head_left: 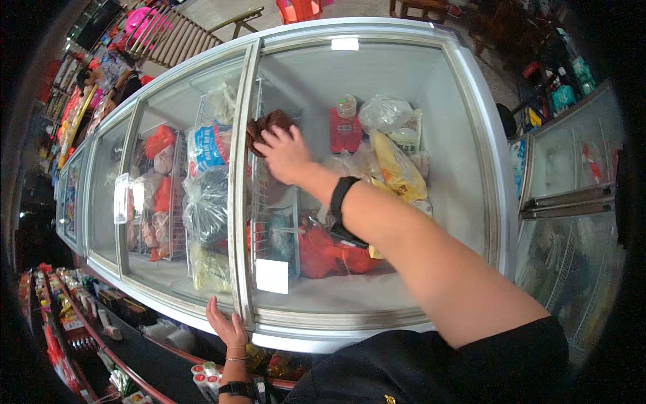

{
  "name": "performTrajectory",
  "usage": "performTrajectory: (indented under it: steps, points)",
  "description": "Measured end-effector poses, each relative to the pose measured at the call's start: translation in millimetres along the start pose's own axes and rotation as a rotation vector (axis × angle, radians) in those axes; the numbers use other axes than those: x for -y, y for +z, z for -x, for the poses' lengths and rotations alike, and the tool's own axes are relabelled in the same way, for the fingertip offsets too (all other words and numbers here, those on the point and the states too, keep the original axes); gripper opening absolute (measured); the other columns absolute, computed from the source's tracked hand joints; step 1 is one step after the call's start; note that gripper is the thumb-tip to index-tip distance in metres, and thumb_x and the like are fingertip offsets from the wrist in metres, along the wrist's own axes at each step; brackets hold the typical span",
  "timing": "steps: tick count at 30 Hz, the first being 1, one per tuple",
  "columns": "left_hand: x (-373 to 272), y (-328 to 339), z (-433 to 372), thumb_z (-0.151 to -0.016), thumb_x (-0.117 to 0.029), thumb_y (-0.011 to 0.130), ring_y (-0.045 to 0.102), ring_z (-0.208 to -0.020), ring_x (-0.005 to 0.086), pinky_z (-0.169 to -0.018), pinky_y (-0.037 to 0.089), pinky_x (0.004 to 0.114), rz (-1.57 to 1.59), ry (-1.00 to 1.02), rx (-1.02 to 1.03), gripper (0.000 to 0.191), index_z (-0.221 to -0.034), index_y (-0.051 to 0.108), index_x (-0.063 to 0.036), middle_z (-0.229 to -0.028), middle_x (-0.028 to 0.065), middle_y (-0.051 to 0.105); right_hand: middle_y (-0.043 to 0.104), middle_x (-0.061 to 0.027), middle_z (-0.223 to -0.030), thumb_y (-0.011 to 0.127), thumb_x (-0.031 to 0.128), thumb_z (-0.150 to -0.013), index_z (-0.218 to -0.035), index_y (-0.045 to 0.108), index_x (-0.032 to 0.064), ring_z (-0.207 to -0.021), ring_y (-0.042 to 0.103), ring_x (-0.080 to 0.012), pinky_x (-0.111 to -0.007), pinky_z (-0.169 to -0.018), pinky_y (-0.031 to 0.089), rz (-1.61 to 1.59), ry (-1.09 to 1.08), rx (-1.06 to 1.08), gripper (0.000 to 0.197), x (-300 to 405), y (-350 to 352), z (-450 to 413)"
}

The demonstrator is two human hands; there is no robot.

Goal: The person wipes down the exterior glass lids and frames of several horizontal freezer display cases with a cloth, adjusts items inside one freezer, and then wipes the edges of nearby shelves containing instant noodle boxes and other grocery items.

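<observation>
Before me lies a long chest freezer with a white frame [469, 91] and sliding glass lids. My right hand [286, 154] is spread on a crumpled brown cloth [270, 123], pressing it on the right-hand glass lid [303, 65] beside the metal lid edge [242, 151]. At the near rim, my left hand [227, 323] rests with its fingers apart on the front edge, by the foot of that lid edge. Under the glass are a yellow bag [396, 164], red plastic bags [323, 252], a clear bag [386, 112] and a small round tub [346, 105].
White wire baskets [176, 222] divide the freezer's left part, with bagged goods inside. Shelves of packaged goods [75, 323] run along the lower left. Another glass-doored cooler [570, 166] stands at right. A person [106, 76] is at upper left, near a slatted bamboo chair [174, 38].
</observation>
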State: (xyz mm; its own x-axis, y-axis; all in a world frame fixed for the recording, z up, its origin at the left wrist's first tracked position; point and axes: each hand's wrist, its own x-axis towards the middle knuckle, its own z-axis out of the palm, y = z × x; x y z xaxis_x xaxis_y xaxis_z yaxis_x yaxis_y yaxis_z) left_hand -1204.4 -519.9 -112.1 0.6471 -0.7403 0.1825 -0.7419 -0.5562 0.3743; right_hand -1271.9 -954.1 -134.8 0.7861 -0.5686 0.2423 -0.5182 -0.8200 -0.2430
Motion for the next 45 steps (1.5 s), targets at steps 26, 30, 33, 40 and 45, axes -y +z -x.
performTrajectory:
  steps: [26,30,33,40,45]
  points:
    - [-3.3,-0.4,-4.9,-0.079,-0.018,0.055,0.04,-0.113,0.0371,-0.097,0.028,0.044,0.049,0.073,-0.071,0.05,-0.123,0.041,0.001,-0.121,0.0204,0.044,0.029,-0.0091,-0.143,0.04,0.05,-0.084,-0.134,0.037,0.0194,-0.133,0.021,-0.0307,-0.058,-0.102,0.012,0.072,0.175,0.068,0.058,81.2,-9.9,107.9]
    - [4.7,4.8,-3.6,-0.089,-0.023,0.047,0.041,-0.112,0.0361,-0.096,0.03,0.042,0.008,0.06,-0.067,0.042,-0.123,0.041,0.0009,-0.121,0.0198,0.044,0.034,-0.0091,-0.139,0.046,0.042,-0.086,-0.13,0.044,0.0173,-0.131,0.025,-0.0278,-0.053,-0.105,0.014,-0.159,-0.145,0.075,0.05,142.5,-11.6,161.6]
    - [5.7,1.5,-3.5,-0.087,-0.021,0.048,0.041,-0.111,0.0365,-0.095,0.031,0.043,0.047,0.026,-0.08,0.042,-0.121,0.042,0.0024,-0.12,0.0202,0.045,0.038,-0.0075,-0.137,0.048,0.036,-0.087,-0.124,0.05,0.0247,-0.13,0.028,-0.0274,-0.053,-0.105,0.015,-0.196,-0.166,0.028,0.039,116.1,-19.2,178.8]
    - [1.5,8.9,-10.8,-0.091,-0.023,0.044,0.043,-0.108,0.0362,-0.092,0.033,0.043,0.031,0.106,-0.101,0.038,-0.118,0.044,0.0035,-0.115,0.0194,0.047,0.043,-0.0075,-0.134,0.053,0.021,-0.078,-0.122,0.052,0.0247,-0.123,0.037,-0.0278,-0.045,-0.097,0.034,0.208,0.268,-0.111,0.044,-59.0,-69.0,262.9]
    - [9.5,8.8,-9.3,-0.093,-0.025,0.041,0.043,-0.108,0.0365,-0.092,0.033,0.042,0.022,0.087,-0.092,0.037,-0.117,0.045,0.0035,-0.116,0.0201,0.047,0.063,-0.0149,-0.102,0.041,-0.003,-0.075,-0.108,0.061,0.0057,-0.093,0.06,-0.0263,-0.033,-0.082,0.046,-0.397,0.606,-0.191,0.04,-150.3,-171.3,362.2]
